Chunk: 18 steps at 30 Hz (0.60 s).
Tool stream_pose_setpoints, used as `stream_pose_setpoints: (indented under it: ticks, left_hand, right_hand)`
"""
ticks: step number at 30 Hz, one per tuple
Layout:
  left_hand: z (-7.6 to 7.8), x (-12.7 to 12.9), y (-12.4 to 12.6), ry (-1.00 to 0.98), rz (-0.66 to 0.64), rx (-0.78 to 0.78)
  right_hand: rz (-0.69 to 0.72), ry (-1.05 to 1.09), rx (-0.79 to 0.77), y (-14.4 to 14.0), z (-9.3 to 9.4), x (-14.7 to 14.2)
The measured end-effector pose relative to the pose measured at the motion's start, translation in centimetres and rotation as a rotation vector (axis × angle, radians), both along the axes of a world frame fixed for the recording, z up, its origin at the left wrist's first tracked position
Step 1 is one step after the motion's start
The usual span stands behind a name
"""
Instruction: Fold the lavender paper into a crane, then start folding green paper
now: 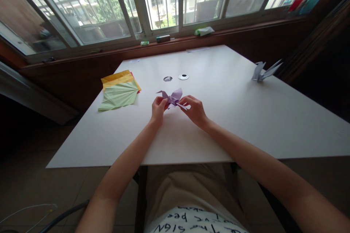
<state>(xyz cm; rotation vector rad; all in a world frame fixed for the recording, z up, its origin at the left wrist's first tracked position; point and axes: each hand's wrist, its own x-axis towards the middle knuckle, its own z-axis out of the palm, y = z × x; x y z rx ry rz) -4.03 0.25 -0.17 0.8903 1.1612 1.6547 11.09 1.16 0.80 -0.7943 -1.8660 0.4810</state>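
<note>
A purple origami crane (175, 97) is held between my two hands, just over the white table (246, 123). Its thin pointed end sticks out to the upper left, and a wing stands up on the right. My left hand (159, 109) pinches its left side with thumb and forefinger. On the opposite side, my right hand (194, 108) grips the crane's lower right part between thumb and fingers. Some of the paper is hidden behind the fingers.
Left of my hands lie a pleated light green paper (120, 95) and yellow paper (117, 77). Two small round objects, one silvery (167, 79) and one black-and-white (183, 76), lie beyond the crane. A pale folded paper crane (261, 72) stands near the right edge.
</note>
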Motion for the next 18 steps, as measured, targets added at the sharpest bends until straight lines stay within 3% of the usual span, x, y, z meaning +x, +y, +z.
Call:
stream_pose_setpoints:
  ticks: [7, 18]
  left_hand:
    - [0.08, -0.06, -0.14, 0.022, -0.103, -0.009]
    - [0.23, 0.04, -0.44, 0.069, -0.098, -0.043]
  right_hand:
    - [-0.018, -0.015, 0.003, 0.36, -0.43, 0.13]
    - [0.005, -0.056, -0.003, 0.46, -0.66, 0.20]
